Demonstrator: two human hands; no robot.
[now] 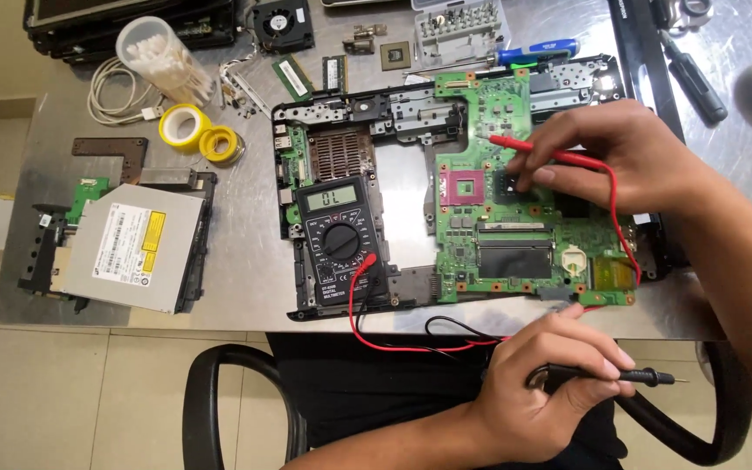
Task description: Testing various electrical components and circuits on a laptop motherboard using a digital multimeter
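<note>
Right now my right hand (620, 161) pinches the red probe (537, 151) onto the green motherboard (515, 218); my left hand (541, 383), below it, grips the black probe (628, 376). Steady contact matters, I judge.

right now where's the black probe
In the head view the black probe is low and right of centre, held off the table's front edge in the left hand, below the green motherboard.

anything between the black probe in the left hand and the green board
Nothing visible blocks it. The black probe sits in the left hand off the table's front edge, with open space up to the board. The right hand holding the red probe covers only the board's upper right part.
</note>
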